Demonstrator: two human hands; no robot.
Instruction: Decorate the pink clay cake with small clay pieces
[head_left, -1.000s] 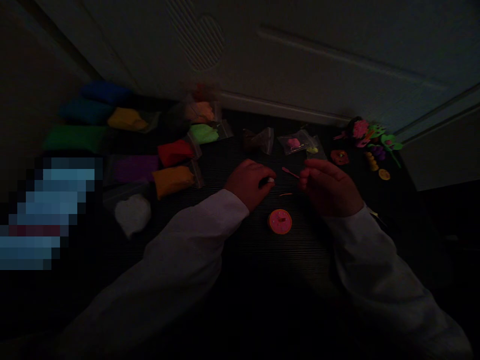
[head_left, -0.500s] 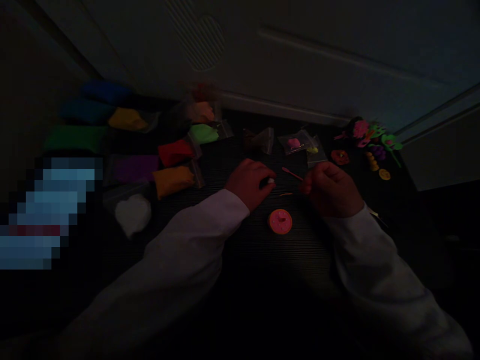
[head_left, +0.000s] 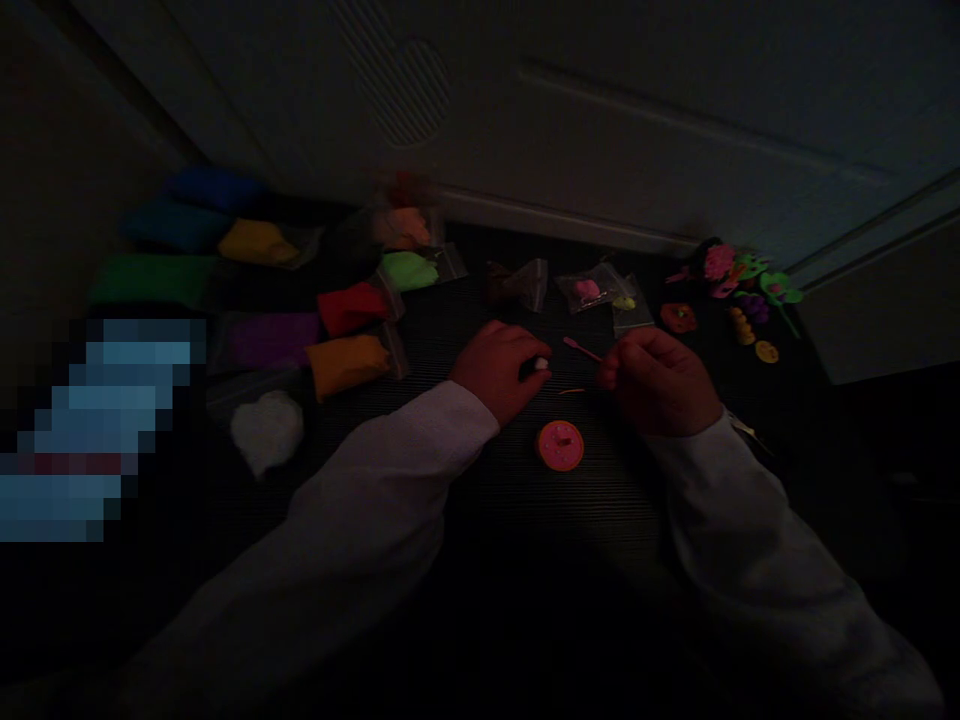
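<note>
My left hand [head_left: 504, 372] is pinched around a small white lump of clay [head_left: 541, 364], just above the dark table. To the right, my right hand [head_left: 664, 380] is closed, its fingertips pressed together. What lies between them is too small and dim to make out. A pink modelling tool [head_left: 581, 348] reaches toward the right fingers; I cannot tell whether they touch it. Below it lies a thin orange-yellow strand [head_left: 573, 391]. Nearer to me sits a round pink clay piece [head_left: 561, 446] with an orange rim, pale dots and a small raised bit on top.
Bags of coloured clay stand at left, among them orange [head_left: 349, 366], purple [head_left: 276, 340] and white [head_left: 268, 430]. Small bags [head_left: 590, 289] lie at the back. Clay flowers [head_left: 720, 262] and figures are at right, scissors [head_left: 748, 432] beside my right wrist. A panelled wall [head_left: 645, 150] rises behind.
My right hand has shifted very slightly to the left. The left hand keeps its pinch on the white clay. The view has tilted a little.
</note>
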